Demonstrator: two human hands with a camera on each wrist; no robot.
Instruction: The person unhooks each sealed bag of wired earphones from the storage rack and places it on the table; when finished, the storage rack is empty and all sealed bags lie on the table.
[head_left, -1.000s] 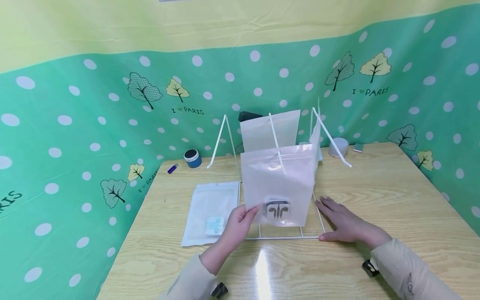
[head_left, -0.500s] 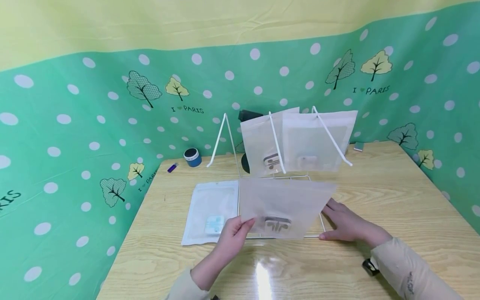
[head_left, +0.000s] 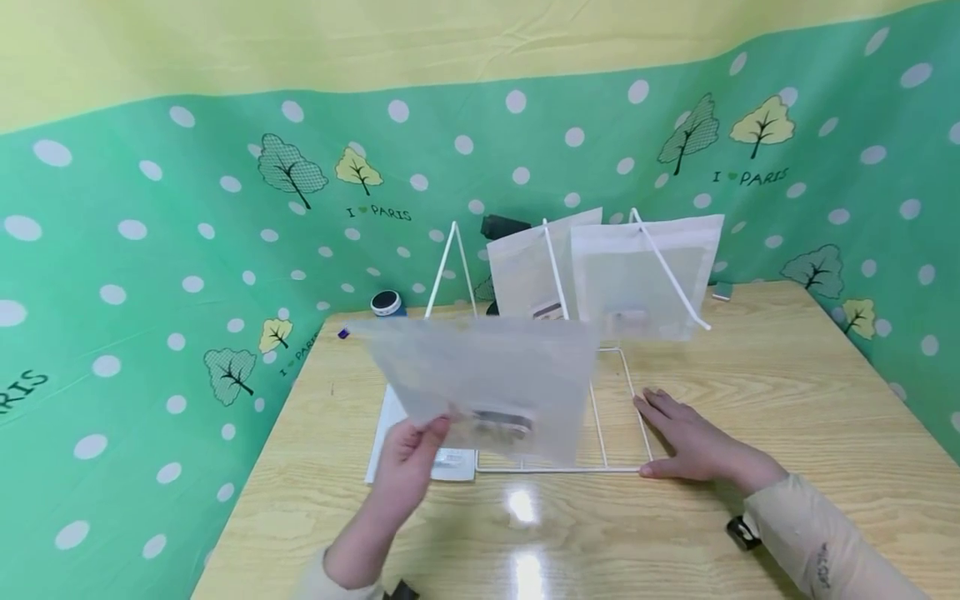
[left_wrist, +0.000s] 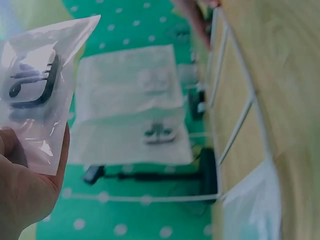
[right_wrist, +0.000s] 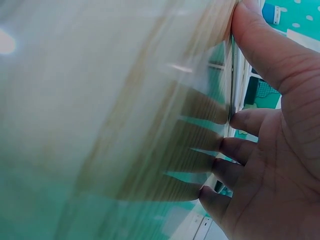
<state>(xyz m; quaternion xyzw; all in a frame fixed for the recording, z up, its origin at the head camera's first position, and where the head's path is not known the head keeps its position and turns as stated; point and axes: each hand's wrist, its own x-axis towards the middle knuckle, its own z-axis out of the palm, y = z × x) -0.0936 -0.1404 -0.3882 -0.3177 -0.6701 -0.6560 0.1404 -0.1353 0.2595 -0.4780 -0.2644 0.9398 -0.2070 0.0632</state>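
My left hand pinches the lower left edge of a translucent zip bag, which is tilted and blurred in the head view. Boxed wired earphones show through its film in the left wrist view. A white wire rack stands on the table, its base in front and hooked prongs above. Two similar bags hang from it: one bag on the middle prong, another bag on the right prong. My right hand rests on the table with fingers extended, touching the rack's front right corner.
Another bag lies flat left of the rack, partly covered by the held one. At the back stand a blue round speaker-like item, a black object behind the rack and a small grey-green block. A polka-dot cloth surrounds the table.
The held bag, first upright in front of the middle prong, has tipped and moved left and toward me with my left hand. The right-hand hanging bag has turned to face front. My right hand stays put.
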